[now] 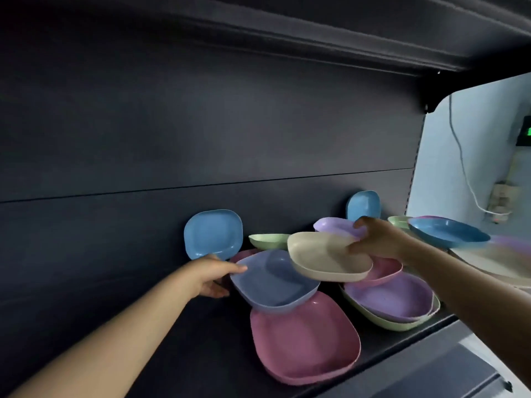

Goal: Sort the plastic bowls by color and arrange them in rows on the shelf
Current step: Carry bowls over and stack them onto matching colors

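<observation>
- The left hand (pixel 211 272) is gripping the rim of a blue-grey bowl (pixel 273 281), which is lying over a pink bowl (pixel 304 337) on the dark shelf (pixel 201 340).
- The right hand (pixel 376 239) is pinching a beige bowl (pixel 324 257), holding it tilted above the other bowls.
- A blue bowl (pixel 212 234) is leaning upright against the back panel (pixel 172 139).
- A purple bowl (pixel 390 297) is sitting inside a green bowl (pixel 373 318).
- No label or writing is showing on the bowls.
</observation>
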